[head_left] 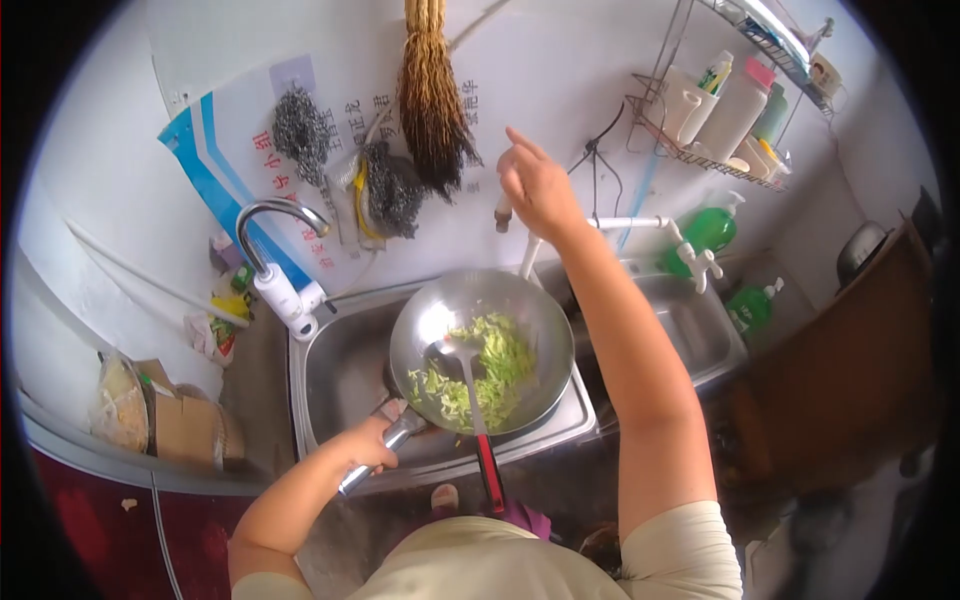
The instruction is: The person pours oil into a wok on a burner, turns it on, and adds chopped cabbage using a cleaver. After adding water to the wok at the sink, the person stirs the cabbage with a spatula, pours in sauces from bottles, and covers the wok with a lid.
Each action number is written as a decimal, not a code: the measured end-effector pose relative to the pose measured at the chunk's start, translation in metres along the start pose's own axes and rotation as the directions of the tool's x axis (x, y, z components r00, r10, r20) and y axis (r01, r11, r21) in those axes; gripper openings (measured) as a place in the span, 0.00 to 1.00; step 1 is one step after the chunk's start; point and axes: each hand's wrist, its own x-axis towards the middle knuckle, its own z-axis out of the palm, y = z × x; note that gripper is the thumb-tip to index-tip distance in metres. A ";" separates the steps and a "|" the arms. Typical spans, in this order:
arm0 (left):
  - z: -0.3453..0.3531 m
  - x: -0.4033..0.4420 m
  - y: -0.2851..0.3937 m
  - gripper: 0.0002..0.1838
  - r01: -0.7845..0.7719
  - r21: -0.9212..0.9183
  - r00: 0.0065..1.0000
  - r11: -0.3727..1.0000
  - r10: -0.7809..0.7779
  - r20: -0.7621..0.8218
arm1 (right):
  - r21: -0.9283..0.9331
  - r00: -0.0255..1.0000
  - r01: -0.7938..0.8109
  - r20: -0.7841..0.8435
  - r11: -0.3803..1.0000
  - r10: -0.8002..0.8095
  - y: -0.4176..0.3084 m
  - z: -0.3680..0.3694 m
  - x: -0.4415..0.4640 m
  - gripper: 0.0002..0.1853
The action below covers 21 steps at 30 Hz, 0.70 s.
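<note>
My left hand [372, 446] is closed around the metal handle [385, 452] of a wok [548, 345]. The wok hangs above the divider between two sink basins. Shredded pale-green vegetables [505, 355] lie in it. A spatula [473, 395] rests there too, its red and black handle [488, 472] sticking out over the near rim. Beyond the wok, my right hand [537, 185] is raised near the wall, index finger stretched out and the other fingers partly curled. I see nothing in it. Just below it is a short white fitting with a brownish end [503, 215].
A chrome-and-white faucet [285, 270] stands at the left basin [340, 350], a white tap [690, 250] over the right. A straw brush [432, 110] and steel scourers [300, 130] hang on the wall. Bottles fill a wire rack [690, 150]. Green soap bottles [712, 228] stand behind.
</note>
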 end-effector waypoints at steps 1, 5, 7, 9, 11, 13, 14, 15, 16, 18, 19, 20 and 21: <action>-0.001 -0.002 0.001 0.13 -0.005 -0.025 1.000 1.000 0.006 0.011 | 0.055 1.000 0.003 -0.016 0.999 -0.002 -0.004 -0.003 0.000 0.06; 0.003 -0.003 -0.010 0.13 0.021 -0.011 1.000 1.000 -0.021 -0.010 | 0.176 0.998 -0.049 -0.018 0.983 0.053 -0.002 -0.002 -0.004 0.07; 0.016 -0.001 -0.007 0.14 0.034 -0.034 0.998 0.999 -0.035 -0.049 | 0.237 0.998 -0.060 0.003 0.970 0.061 0.005 -0.004 -0.008 0.07; 0.015 -0.004 -0.007 0.14 0.044 -0.028 0.996 0.999 -0.046 -0.070 | 0.199 0.999 -0.043 0.013 0.979 0.041 0.010 -0.001 -0.009 0.14; 0.015 -0.002 -0.012 0.14 0.034 -0.011 0.997 0.999 -0.035 -0.074 | 0.196 0.999 -0.038 0.022 0.980 0.034 0.012 -0.001 -0.009 0.20; 0.020 -0.001 -0.013 0.14 0.042 -0.003 0.995 0.999 -0.042 -0.094 | 0.232 0.999 -0.042 0.027 0.972 0.037 0.015 0.000 -0.011 0.20; 0.019 -0.003 -0.011 0.14 0.049 0.004 0.994 0.999 -0.048 -0.098 | 0.232 0.999 -0.045 0.028 0.972 0.040 0.015 0.000 -0.010 0.20; 0.019 -0.004 -0.010 0.14 0.056 0.010 0.993 0.998 -0.054 -0.102 | 0.232 0.999 -0.049 0.029 0.971 0.043 0.015 0.000 -0.010 0.20; 0.018 -0.004 -0.011 0.13 0.054 -0.002 0.993 0.999 -0.053 -0.103 | 0.230 0.998 -0.054 0.031 0.972 0.048 0.014 0.002 -0.008 0.20; 0.018 -0.004 -0.013 0.13 0.047 -0.026 0.993 0.999 -0.050 -0.106 | 0.221 0.998 -0.067 0.034 0.973 0.061 0.012 0.001 -0.008 0.20; 0.018 -0.002 -0.015 0.12 0.048 -0.025 0.994 0.999 -0.050 -0.101 | 0.216 0.997 -0.073 0.036 0.974 0.067 0.011 0.001 -0.007 0.20; 0.025 0.002 -0.019 0.12 0.050 -0.031 0.993 0.998 -0.053 -0.110 | 0.228 0.997 -0.066 0.039 0.971 0.059 0.014 0.000 -0.010 0.20; 0.024 0.004 -0.021 0.12 0.049 -0.029 0.993 0.998 -0.052 -0.105 | 0.228 0.997 -0.071 0.043 0.971 0.063 0.014 -0.001 -0.009 0.20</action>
